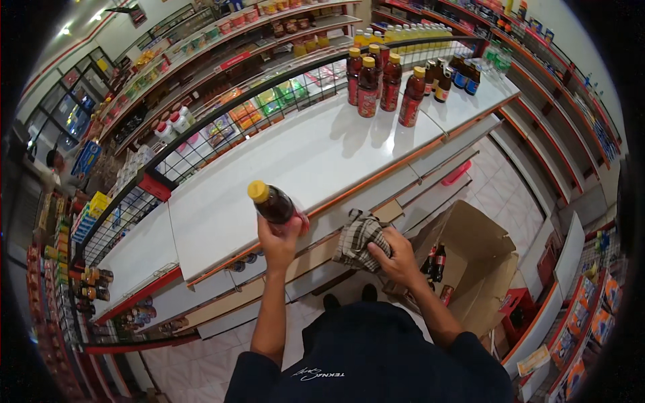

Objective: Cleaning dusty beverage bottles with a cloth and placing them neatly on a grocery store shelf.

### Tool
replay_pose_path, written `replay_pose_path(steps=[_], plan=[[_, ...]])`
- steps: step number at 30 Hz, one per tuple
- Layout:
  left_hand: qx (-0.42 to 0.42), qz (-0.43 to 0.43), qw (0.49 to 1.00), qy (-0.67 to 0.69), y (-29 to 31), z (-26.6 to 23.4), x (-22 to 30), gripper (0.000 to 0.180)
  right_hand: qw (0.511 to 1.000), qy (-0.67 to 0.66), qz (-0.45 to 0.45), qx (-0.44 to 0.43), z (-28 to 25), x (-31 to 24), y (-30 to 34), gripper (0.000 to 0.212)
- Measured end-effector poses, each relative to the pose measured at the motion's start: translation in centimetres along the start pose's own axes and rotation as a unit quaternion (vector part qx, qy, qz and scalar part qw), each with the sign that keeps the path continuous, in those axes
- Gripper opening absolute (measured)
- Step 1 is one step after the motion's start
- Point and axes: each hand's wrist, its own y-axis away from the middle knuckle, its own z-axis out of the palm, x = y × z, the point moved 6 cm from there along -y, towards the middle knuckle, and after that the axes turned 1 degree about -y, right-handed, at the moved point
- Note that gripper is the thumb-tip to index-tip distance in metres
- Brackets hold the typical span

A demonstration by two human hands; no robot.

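While the left hand [277, 246] has its fingers around a yellow-capped bottle [274, 205] by the near edge of the white shelf [232, 201], the right hand [398, 259] grips a bunched checked cloth [359, 243], right of it. Long axis slants: cap far left, base near right, toward cloth. Label partly finger-covered, writing unreadable; standing bottles [367, 88], far right, bear pale-lettered red labels.

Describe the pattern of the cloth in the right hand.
The cloth in the right hand is checked, dark lines on a pale ground, seen best in the head view.
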Motion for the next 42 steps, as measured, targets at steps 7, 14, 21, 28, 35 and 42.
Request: replay_pose_path(steps=[7,14,21,28,35,42], plan=[[0.072,0.031,0.981,-0.180,-4.6,-4.2,-1.5,0.051,0.990,-0.076,0.111,-0.030,1.7,1.9,0.3,0.037],[0.183,0.205,0.861,-0.428,-1.7,-2.7,1.7,0.066,0.950,-0.239,0.197,-0.035,2.6,3.5,0.3,0.053],[-0.262,0.136,0.917,-0.269,6.8,5.4,-0.1,0.049,0.933,-0.197,0.278,-0.118,3.8,4.8,0.6,0.062],[-0.072,-0.092,0.958,-0.261,6.2,2.8,-2.6,0.014,0.961,-0.212,0.166,-0.065,3.7,3.0,0.8,0.056],[-0.137,-0.153,0.949,-0.238,6.3,2.8,-4.3,0.020,0.971,-0.176,0.111,-0.120,2.6,2.1,0.6,0.033],[-0.260,-0.317,0.900,0.148,10.1,2.5,-13.8,0.064,0.968,-0.175,0.179,0.011,1.3,4.6,0.4,0.029]])
